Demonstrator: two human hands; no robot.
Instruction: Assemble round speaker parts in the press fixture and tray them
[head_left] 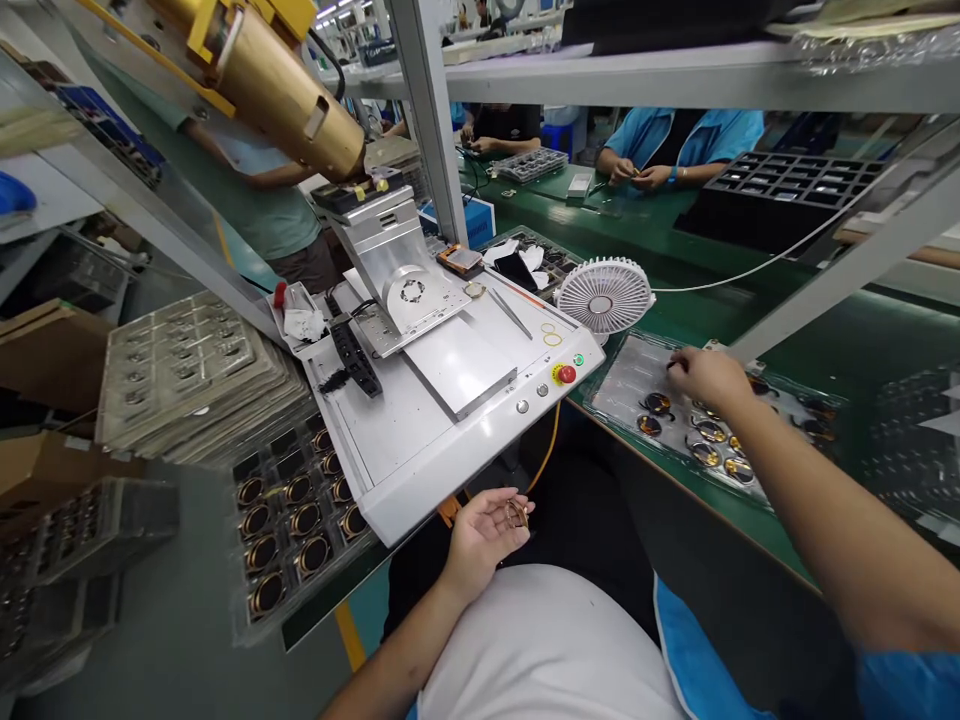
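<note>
My left hand (480,535) is palm up in front of my body, fingers curled around a gold, ring-shaped watch case (517,514). On the right, my right hand (709,378) hangs over a clear plastic tray (626,365), its fingers pinched together at the tray's far side. Whatever is between those fingertips is too small and dark to make out. Round dark parts with gold-coloured film, such as one disc (658,403), sit in the tray's pockets below and beside the hand.
A white machine base (420,470) with a red stop button (566,374) stands ahead, under a gold cylinder (300,90). Tweezers (510,312) lie on it. A white fan (604,297) stands beside it. At left is a tray of gold-rimmed discs (304,520). Co-workers sit opposite.
</note>
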